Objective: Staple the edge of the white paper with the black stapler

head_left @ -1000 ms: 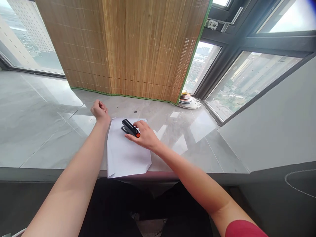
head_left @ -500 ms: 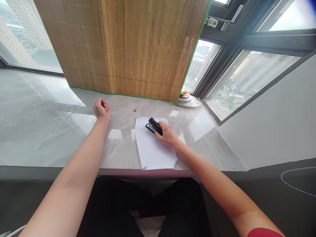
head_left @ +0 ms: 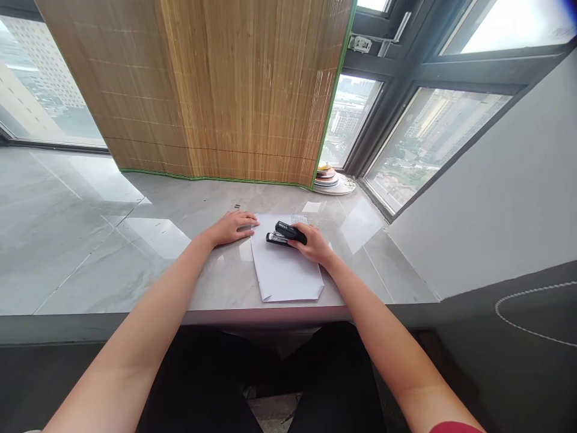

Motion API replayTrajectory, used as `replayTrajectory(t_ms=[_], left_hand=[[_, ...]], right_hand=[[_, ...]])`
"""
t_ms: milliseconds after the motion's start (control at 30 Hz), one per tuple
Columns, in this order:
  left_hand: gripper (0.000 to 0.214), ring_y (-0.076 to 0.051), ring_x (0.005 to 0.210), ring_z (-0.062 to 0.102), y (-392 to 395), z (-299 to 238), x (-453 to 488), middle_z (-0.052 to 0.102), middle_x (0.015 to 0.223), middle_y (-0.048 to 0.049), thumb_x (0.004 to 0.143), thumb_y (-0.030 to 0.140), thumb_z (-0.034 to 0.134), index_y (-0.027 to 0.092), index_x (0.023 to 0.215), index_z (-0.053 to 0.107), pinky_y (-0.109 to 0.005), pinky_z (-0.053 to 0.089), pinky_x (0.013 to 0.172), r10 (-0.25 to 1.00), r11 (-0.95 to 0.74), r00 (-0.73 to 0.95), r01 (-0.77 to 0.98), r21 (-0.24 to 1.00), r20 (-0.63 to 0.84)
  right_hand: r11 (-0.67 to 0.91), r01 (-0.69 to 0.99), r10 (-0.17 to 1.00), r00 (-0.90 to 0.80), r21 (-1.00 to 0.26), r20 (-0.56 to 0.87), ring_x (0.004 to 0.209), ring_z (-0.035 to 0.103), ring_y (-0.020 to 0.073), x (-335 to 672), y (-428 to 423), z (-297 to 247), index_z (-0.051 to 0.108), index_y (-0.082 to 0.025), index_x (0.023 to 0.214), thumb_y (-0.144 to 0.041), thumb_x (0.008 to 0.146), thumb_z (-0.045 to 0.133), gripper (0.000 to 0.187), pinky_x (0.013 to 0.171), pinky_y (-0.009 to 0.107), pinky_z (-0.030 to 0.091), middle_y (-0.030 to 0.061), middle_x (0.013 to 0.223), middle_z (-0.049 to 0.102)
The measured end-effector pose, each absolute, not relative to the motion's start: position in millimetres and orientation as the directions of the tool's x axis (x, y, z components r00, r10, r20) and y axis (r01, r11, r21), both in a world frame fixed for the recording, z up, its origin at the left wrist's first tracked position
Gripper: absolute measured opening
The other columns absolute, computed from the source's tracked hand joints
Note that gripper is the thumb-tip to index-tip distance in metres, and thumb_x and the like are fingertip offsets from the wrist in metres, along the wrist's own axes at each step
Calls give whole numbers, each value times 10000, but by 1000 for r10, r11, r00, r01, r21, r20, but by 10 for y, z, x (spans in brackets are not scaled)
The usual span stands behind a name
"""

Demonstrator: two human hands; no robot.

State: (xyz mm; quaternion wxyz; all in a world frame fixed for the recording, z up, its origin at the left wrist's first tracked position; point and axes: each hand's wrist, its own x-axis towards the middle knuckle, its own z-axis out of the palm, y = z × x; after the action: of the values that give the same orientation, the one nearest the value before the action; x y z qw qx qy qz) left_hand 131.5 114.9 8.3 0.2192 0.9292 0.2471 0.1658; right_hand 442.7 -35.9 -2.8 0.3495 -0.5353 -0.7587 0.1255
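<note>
A white sheet of paper lies on the grey marble sill in front of me, one lower corner folded. On its upper part rests a black stapler. My right hand is closed around the stapler's back end. My left hand lies flat on the sill, fingers stretched out, its fingertips touching the paper's upper left edge just left of the stapler.
A bamboo blind hangs down to the sill behind the paper. A stack of plates sits in the window corner at the right. Dark window frames and a grey wall close off the right side. A few small staples lie near my left hand.
My left hand opened from a fist and moved right to the paper's edge. The paper and stapler were slid to the right under my right hand, which now grips the stapler.
</note>
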Motion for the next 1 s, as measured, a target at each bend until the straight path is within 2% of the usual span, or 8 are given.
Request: replayTrajectory(t_ms=[167, 300, 400, 467, 567, 700, 900, 1000], left_hand=[[479, -356, 1428, 590, 1203, 43, 1272, 702, 1514, -106, 1019, 576, 635, 302, 1372, 807, -532, 348, 1267, 541, -789, 819, 416, 451, 190], [478, -355, 1423, 591, 1186, 64, 1281, 699, 1507, -110, 1013, 572, 635, 293, 1360, 809, -534, 348, 1269, 550, -781, 815, 425, 458, 180], [482, -355, 1426, 590, 1175, 87, 1283, 695, 1511, -109, 1009, 575, 638, 290, 1361, 804, -542, 340, 1273, 549, -777, 819, 427, 462, 167], [479, -357, 1424, 591, 1175, 98, 1283, 698, 1505, -108, 1006, 572, 642, 289, 1355, 806, -544, 339, 1274, 549, -775, 820, 427, 465, 161], [472, -357, 1417, 591, 1180, 108, 1282, 703, 1497, -109, 1000, 570, 652, 290, 1344, 813, -540, 339, 1275, 550, -772, 820, 424, 475, 162], [460, -358, 1413, 595, 1182, 121, 1273, 705, 1498, -112, 997, 553, 656, 286, 1336, 816, -548, 336, 1276, 548, -762, 820, 408, 503, 165], [406, -354, 1428, 593, 1183, 119, 1261, 706, 1491, -113, 1008, 429, 607, 281, 1320, 821, -575, 338, 1282, 548, -754, 818, 393, 527, 175], [353, -346, 1343, 643, 1177, 114, 1303, 750, 1380, -128, 994, 370, 582, 253, 1189, 852, -574, 394, 1249, 576, -724, 789, 372, 581, 213]], right_hand=[[437, 673, 895, -262, -596, 361, 1217, 686, 315, 4450, -325, -32, 723, -241, 1273, -386, 968, 722, 338, 1129, 504, 443, 107, 1288, 782], [439, 561, 898, -255, -702, 358, 1224, 675, 293, 4486, -319, 45, 698, -243, 1353, -437, 978, 683, 423, 1101, 470, 490, 108, 1335, 760], [386, 502, 915, -100, -774, 391, 1134, 661, 264, 4556, -321, 65, 685, -237, 1248, -432, 1058, 473, 345, 1063, 444, 503, 93, 1199, 743], [338, 534, 925, -35, -775, 379, 1056, 642, 255, 4581, -319, 39, 654, -242, 1116, -372, 1039, 411, 285, 1027, 436, 508, 76, 1092, 703], [336, 604, 929, -88, -723, 358, 980, 602, 247, 4568, -322, -17, 581, -258, 1010, -295, 956, 442, 154, 981, 421, 513, 58, 1026, 661], [346, 614, 929, -120, -710, 349, 941, 582, 242, 4542, -335, -25, 559, -262, 1019, -263, 920, 439, 156, 956, 416, 518, 57, 1014, 658], [337, 557, 929, -68, -759, 363, 1080, 646, 259, 4539, -336, 87, 668, -245, 1049, -414, 1043, 419, 300, 1017, 430, 515, 78, 1123, 723], [370, 586, 928, -193, -721, 319, 1102, 689, 267, 4475, -328, 123, 733, -240, 1200, -505, 992, 623, 353, 995, 406, 531, 88, 1211, 772]])
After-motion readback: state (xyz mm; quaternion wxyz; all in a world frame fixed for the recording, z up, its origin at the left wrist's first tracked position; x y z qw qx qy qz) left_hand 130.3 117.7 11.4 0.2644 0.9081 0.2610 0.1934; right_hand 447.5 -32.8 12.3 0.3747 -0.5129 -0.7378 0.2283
